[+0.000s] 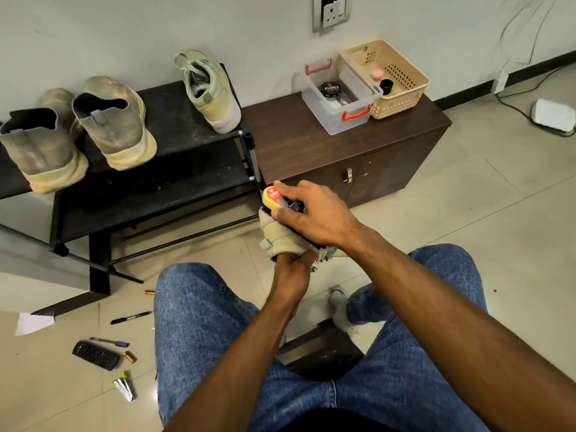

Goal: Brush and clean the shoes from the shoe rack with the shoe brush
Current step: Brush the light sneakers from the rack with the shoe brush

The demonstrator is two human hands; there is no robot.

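Shoe brush [276, 198] — yellow-backed with a red label — is gripped in the right hand [307, 213], fingers curled over its top, and is pressed against a pale shoe [280, 233]. That shoe is held up from below by the left hand [291, 269], which is pushed inside its opening; how the fingers lie within cannot be told. Both hands are held just in front of the black shoe rack [174, 182], above the tiled floor. On the rack's top shelf a dusty grey pair [78, 132] is set side by side at the left, and a single pale green sneaker [208, 92] stands at the right end. Beside the rack, on a dark wooden cabinet [311, 145], a clear plastic box [339, 98] is seen touching a beige basket [386, 79].
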